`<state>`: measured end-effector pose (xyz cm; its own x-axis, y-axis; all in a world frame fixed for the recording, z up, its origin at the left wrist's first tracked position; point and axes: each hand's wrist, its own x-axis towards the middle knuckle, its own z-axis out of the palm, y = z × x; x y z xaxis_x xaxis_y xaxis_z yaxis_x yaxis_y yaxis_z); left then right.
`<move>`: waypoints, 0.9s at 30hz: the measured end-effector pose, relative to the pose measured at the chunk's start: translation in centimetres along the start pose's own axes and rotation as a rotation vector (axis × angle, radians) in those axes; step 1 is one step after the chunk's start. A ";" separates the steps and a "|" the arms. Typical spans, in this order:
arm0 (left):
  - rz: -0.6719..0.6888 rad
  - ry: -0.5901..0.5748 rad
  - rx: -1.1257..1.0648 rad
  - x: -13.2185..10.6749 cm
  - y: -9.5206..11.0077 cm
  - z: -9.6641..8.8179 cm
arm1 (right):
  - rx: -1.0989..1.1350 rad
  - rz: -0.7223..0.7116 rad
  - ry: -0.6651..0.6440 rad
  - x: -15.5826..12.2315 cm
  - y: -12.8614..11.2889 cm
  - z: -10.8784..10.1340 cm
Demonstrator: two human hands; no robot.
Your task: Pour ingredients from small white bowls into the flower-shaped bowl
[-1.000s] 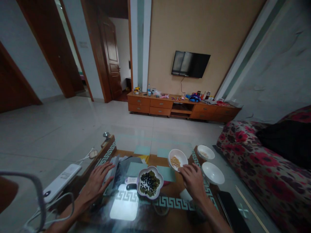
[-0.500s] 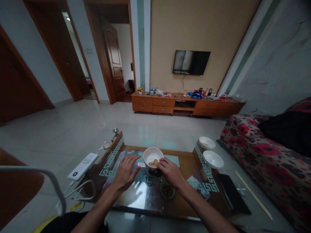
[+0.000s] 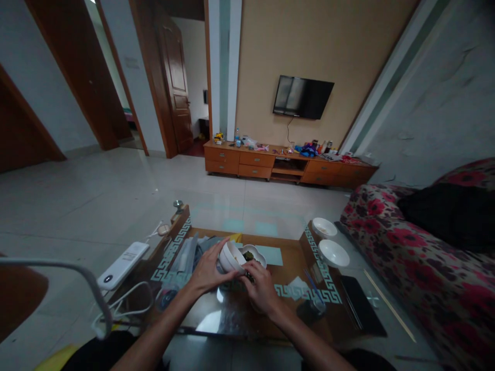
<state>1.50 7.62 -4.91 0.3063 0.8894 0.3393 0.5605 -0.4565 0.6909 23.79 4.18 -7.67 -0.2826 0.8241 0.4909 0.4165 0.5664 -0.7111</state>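
Both my left hand and my right hand are at a small white bowl, which is lifted and tilted to the right. My left hand grips its left side, and my right fingers are at its lower rim. The bowl's inside faces away, so its contents are hidden. Just beyond it sits a white scalloped dish holding dark green food, partly hidden by the bowl and my right hand.
The wood-and-glass table has a patterned border and papers at left. Two white bowls stand at its right end. A white power bank with cables lies left, a black slab and a chopstick lie right, beside a floral sofa.
The white bowl has gone from upright to lifted and tilted, with both hands now on it. It has moved left over the scalloped dish, and the camera has shifted slightly.
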 end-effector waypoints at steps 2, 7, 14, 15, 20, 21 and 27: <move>-0.038 0.004 -0.021 0.3 0.3 0.1 | -0.047 -0.005 0.016 -0.1 0.0 -0.2; -0.152 0.014 0.002 0.7 1.2 0.4 | -0.064 0.121 0.061 0.2 -0.3 -0.8; -0.356 0.076 -0.149 0.7 2.0 1.5 | 0.668 0.447 0.089 1.2 -0.7 0.3; -0.342 0.079 -0.179 0.7 2.1 1.5 | 0.791 0.490 0.100 1.4 -0.6 0.5; -0.287 0.160 -0.236 0.5 2.3 1.2 | 1.240 0.640 0.279 2.1 0.8 0.2; -0.281 0.168 -0.226 0.4 2.2 1.2 | 1.289 0.644 0.324 2.4 1.3 -0.4; -0.287 0.103 -0.081 0.2 0.6 1.9 | 1.232 0.535 0.515 6.3 5.8 -7.3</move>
<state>3.37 7.52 -5.60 0.0628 0.9812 0.1828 0.5488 -0.1869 0.8148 30.69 12.61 -5.00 0.1151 0.9927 -0.0347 -0.7031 0.0567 -0.7089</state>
